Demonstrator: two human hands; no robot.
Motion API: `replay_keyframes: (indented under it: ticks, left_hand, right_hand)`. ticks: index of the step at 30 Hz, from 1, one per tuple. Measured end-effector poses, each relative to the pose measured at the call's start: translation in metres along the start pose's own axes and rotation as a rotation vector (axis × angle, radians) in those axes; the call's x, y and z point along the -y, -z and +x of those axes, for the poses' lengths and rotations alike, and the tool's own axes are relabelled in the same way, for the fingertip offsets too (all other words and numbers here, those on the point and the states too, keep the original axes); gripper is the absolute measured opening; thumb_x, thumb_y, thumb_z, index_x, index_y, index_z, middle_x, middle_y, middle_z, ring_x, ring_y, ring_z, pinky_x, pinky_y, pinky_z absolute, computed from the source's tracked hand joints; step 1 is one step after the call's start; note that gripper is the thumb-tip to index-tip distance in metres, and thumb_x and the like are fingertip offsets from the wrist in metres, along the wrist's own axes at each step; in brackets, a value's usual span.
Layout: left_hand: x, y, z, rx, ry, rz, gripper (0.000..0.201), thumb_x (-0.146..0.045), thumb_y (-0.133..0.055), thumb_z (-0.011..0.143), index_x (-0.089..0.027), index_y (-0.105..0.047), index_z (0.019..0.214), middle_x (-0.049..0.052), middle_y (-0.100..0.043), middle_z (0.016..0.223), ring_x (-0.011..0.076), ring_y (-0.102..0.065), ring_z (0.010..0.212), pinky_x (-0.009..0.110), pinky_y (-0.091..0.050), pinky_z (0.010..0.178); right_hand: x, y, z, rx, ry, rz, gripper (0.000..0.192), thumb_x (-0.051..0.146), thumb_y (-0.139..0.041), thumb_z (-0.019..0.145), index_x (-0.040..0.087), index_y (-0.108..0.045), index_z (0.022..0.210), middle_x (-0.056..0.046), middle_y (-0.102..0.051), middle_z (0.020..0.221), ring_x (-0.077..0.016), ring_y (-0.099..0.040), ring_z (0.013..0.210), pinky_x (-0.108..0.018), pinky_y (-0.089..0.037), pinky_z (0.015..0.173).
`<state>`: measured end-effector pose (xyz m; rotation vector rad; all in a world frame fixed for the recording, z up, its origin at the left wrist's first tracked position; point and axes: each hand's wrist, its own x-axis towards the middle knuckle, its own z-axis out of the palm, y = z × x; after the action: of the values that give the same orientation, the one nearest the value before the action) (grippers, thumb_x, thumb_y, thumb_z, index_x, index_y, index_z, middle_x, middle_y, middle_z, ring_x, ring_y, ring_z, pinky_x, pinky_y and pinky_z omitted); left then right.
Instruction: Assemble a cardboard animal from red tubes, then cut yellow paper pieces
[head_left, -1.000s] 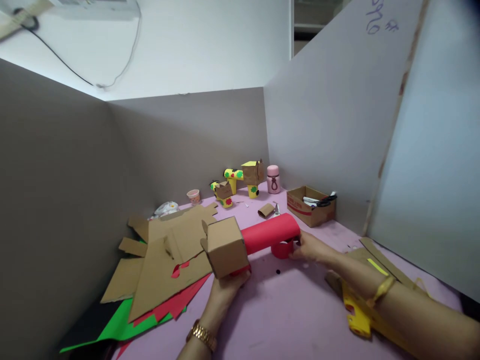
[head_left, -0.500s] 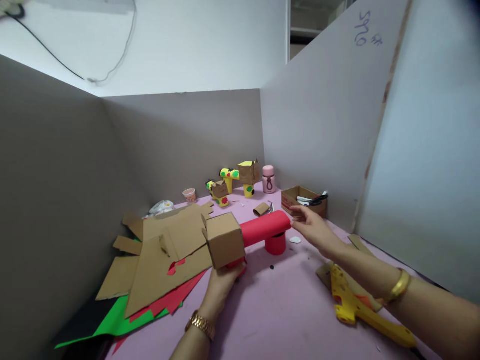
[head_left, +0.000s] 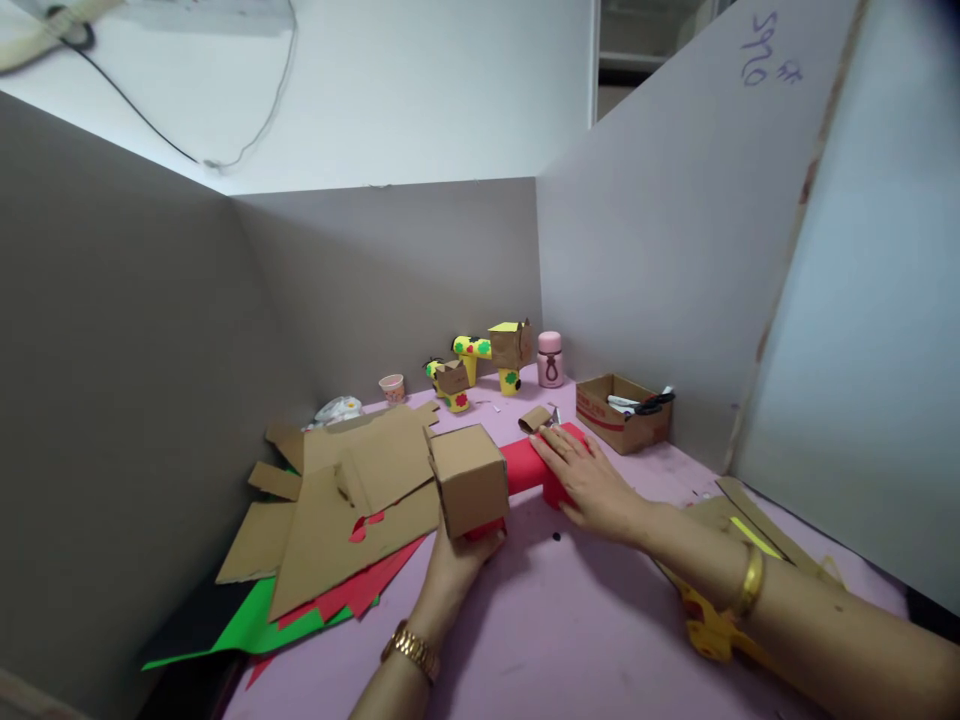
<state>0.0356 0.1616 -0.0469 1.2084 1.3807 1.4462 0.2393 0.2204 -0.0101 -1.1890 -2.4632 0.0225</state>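
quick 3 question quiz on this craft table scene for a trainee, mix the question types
1. True or false: the right hand lies flat on top of the red paper tube.
2. What does the left hand grip at the tube's near end?
A. a cardboard cube
B. the pink bottle
C. scissors
3. Fill in: the open cardboard box holding scissors stands beside the ____ partition wall.

Key
1. True.
2. A, the cardboard cube fixed on the tube.
3. Right; the pink bottle stands further back.
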Motion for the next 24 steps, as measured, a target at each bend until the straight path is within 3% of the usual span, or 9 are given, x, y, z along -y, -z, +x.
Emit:
replay_keyframes:
  ticks: [5, 9, 13, 16, 18, 20, 21, 22, 24]
  left_hand:
    - [0.001, 0.012, -0.001, -0.004, -0.030, -0.030, 0.085, -0.020, -0.079, 0.048, -0.017, -0.044, 0.125, 0.013, -0.062, 0.117, 0.0280, -0.056, 0.108, 0.033, -0.045, 0.087]
    - [-0.006, 0.021, -0.001, 0.042, -0.011, -0.039, 0.084, -0.018, -0.077, 0.051, -0.017, -0.043, 0.127, 0.014, -0.055, 0.127, 0.0282, -0.049, 0.118, 0.032, -0.042, 0.091]
    - [-0.012, 0.021, -0.002, 0.113, 0.019, -0.019, 0.071, -0.018, -0.078, 0.051, -0.015, -0.053, 0.117, 0.011, -0.064, 0.114, 0.0269, -0.056, 0.106, 0.031, -0.046, 0.082]
    - [-0.012, 0.018, -0.004, 0.145, 0.067, -0.005, 0.051, -0.023, -0.078, 0.054, -0.014, -0.061, 0.102, 0.008, -0.069, 0.090, 0.0224, -0.061, 0.080, 0.029, -0.047, 0.066]
    - [-0.010, 0.017, -0.005, 0.160, 0.087, -0.007, 0.038, -0.025, -0.076, 0.057, -0.014, -0.064, 0.091, 0.005, -0.068, 0.077, 0.0183, -0.058, 0.067, 0.027, -0.045, 0.058]
    - [-0.008, 0.016, -0.006, 0.168, 0.088, -0.012, 0.031, -0.025, -0.076, 0.057, -0.014, -0.064, 0.084, 0.002, -0.065, 0.069, 0.0159, -0.055, 0.060, 0.025, -0.042, 0.054]
    - [-0.007, 0.016, -0.006, 0.168, 0.085, -0.014, 0.029, -0.025, -0.076, 0.057, -0.014, -0.065, 0.082, 0.002, -0.065, 0.067, 0.0155, -0.054, 0.059, 0.025, -0.042, 0.054]
    - [-0.006, 0.016, -0.006, 0.166, 0.080, -0.016, 0.029, -0.025, -0.076, 0.057, -0.014, -0.065, 0.082, 0.002, -0.065, 0.068, 0.0158, -0.055, 0.061, 0.025, -0.042, 0.055]
    - [-0.004, 0.015, -0.005, 0.154, 0.063, -0.024, 0.030, -0.024, -0.076, 0.057, -0.015, -0.066, 0.083, 0.003, -0.068, 0.075, 0.0178, -0.058, 0.068, 0.027, -0.045, 0.061]
  right_hand:
    - [-0.002, -0.002, -0.004, 0.003, 0.003, -0.039, 0.087, 0.005, -0.052, 0.064, 0.015, -0.021, 0.145, -0.017, -0.021, 0.152, -0.0327, -0.016, 0.139, -0.059, -0.014, 0.107]
    - [-0.003, -0.004, -0.002, -0.021, 0.005, 0.002, 0.086, 0.005, -0.053, 0.063, 0.014, -0.025, 0.144, -0.018, -0.025, 0.151, -0.0327, -0.018, 0.138, -0.058, -0.013, 0.107]
    - [-0.002, -0.001, -0.001, -0.087, -0.004, 0.104, 0.083, 0.004, -0.052, 0.062, 0.014, -0.030, 0.142, -0.018, -0.030, 0.149, -0.0330, -0.020, 0.137, -0.059, -0.011, 0.108]
    - [0.009, 0.004, -0.010, -0.196, -0.045, 0.219, 0.077, 0.006, -0.049, 0.066, 0.014, -0.031, 0.140, -0.016, -0.028, 0.149, -0.0298, -0.019, 0.138, -0.055, -0.011, 0.110]
    - [0.023, 0.001, -0.024, -0.308, -0.114, 0.338, 0.063, 0.011, -0.044, 0.074, 0.014, -0.033, 0.136, -0.016, -0.032, 0.146, -0.0251, -0.023, 0.137, -0.047, -0.017, 0.111]
    - [0.040, -0.011, -0.038, -0.420, -0.245, 0.538, 0.042, 0.018, -0.040, 0.080, 0.018, -0.043, 0.122, -0.015, -0.046, 0.132, -0.0237, -0.038, 0.128, -0.042, -0.028, 0.108]
    - [0.050, -0.020, -0.044, -0.414, -0.279, 0.602, 0.036, 0.020, -0.040, 0.080, 0.019, -0.047, 0.115, -0.015, -0.053, 0.123, -0.0249, -0.046, 0.120, -0.042, -0.036, 0.102]
    - [0.060, -0.030, -0.047, -0.385, -0.297, 0.664, 0.035, 0.021, -0.043, 0.077, 0.019, -0.048, 0.111, -0.015, -0.056, 0.117, -0.0260, -0.051, 0.114, -0.041, -0.041, 0.097]
    - [0.077, -0.050, -0.045, -0.319, -0.317, 0.772, 0.050, 0.023, -0.050, 0.072, 0.015, -0.044, 0.120, -0.017, -0.053, 0.123, -0.0294, -0.049, 0.117, -0.045, -0.042, 0.097]
